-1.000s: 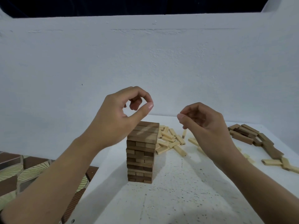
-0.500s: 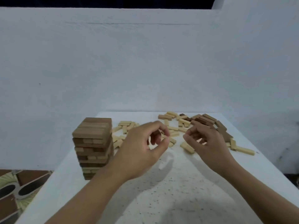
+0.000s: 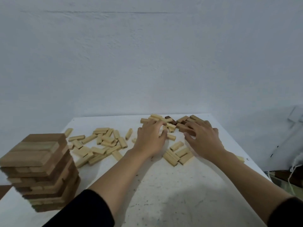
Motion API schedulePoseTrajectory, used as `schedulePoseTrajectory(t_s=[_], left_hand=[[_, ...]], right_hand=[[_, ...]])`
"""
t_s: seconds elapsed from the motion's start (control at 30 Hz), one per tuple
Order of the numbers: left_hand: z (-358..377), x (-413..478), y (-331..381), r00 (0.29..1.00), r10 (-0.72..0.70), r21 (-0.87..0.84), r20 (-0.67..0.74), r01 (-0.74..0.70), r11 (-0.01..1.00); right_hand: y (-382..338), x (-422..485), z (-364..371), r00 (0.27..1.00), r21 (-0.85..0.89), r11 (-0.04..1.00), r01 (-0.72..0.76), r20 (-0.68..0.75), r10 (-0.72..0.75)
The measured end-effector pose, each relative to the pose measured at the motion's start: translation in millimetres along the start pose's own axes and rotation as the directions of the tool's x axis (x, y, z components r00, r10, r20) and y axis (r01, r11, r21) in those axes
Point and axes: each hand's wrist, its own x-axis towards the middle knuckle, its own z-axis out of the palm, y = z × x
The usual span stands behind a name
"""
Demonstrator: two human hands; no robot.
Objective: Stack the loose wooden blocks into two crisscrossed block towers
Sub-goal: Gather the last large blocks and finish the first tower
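A crisscrossed tower of brown wooden blocks (image 3: 41, 171) stands at the near left of the white table (image 3: 164, 194). Loose pale blocks (image 3: 100, 145) lie scattered in the middle. Another heap of pale and dark brown blocks (image 3: 178, 122) sits at the far edge. My left hand (image 3: 151, 139) reaches into that far heap with fingers spread over pale blocks. My right hand (image 3: 203, 138) lies beside it, fingers curled over dark brown blocks; whether it grips one is hidden. A small cluster of pale blocks (image 3: 177, 154) rests between my wrists.
A white wall rises right behind the table. The table's right edge drops off near a single pale block (image 3: 240, 158), with white cords (image 3: 295, 171) and clutter beyond. Patterned floor shows at the lower left.
Both hands left the tower top, dropped and reached forward to the far heap. My view swung right and down, so the tower now sits at the left.
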Motion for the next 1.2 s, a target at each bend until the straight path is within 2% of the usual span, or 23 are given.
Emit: schedulePoseTrajectory(t_s=[0.2, 0.33, 0.47, 0.57, 0.67, 0.77, 0.83, 0.9, 1.07, 1.2], left_hand=[[31, 58, -11, 0.991, 0.054, 0.054, 0.125, -0.062, 0.997], [43, 77, -21, 0.986, 0.049, 0.094, 0.157, -0.064, 0.994], [45, 80, -24, 0.995, 0.093, 0.137, 0.022, -0.095, 0.986], [42, 84, -17, 0.991, 0.080, 0.203, -0.104, -0.057, 0.977], [38, 97, -11, 0.992, 0.047, 0.187, -0.120, -0.024, 0.982], [40, 113, -15, 0.999, 0.042, 0.237, 0.032, -0.048, 0.970], [43, 121, -17, 0.977, 0.039, 0.283, 0.211, -0.099, 0.954], [44, 123, -15, 0.952, 0.043, 0.299, 0.303, -0.137, 0.944], [35, 125, -4, 0.957, 0.034, 0.333, 0.289, -0.134, 0.933], [24, 129, 0, 0.946, 0.060, 0.292, 0.318, -0.158, 0.943]], right_hand=[[12, 28, 15, 1.000, -0.135, 0.991, 0.018, 0.009, -0.017], [17, 38, 23, 1.000, -0.123, 0.992, 0.019, -0.001, -0.019], [21, 44, 28, 1.000, -0.079, 0.997, 0.023, -0.003, -0.023], [24, 47, 32, 1.000, -0.012, 1.000, 0.001, -0.023, -0.002], [26, 49, 36, 0.999, 0.065, 0.998, -0.020, -0.050, 0.023], [26, 51, 37, 0.997, 0.128, 0.991, -0.039, -0.060, 0.047], [25, 52, 38, 0.995, 0.153, 0.987, -0.048, -0.076, 0.060], [25, 53, 38, 0.994, 0.164, 0.985, -0.062, -0.082, 0.076], [21, 50, 39, 0.991, 0.194, 0.979, -0.060, -0.106, 0.081], [20, 48, 37, 0.991, 0.205, 0.978, -0.044, -0.114, 0.069]])
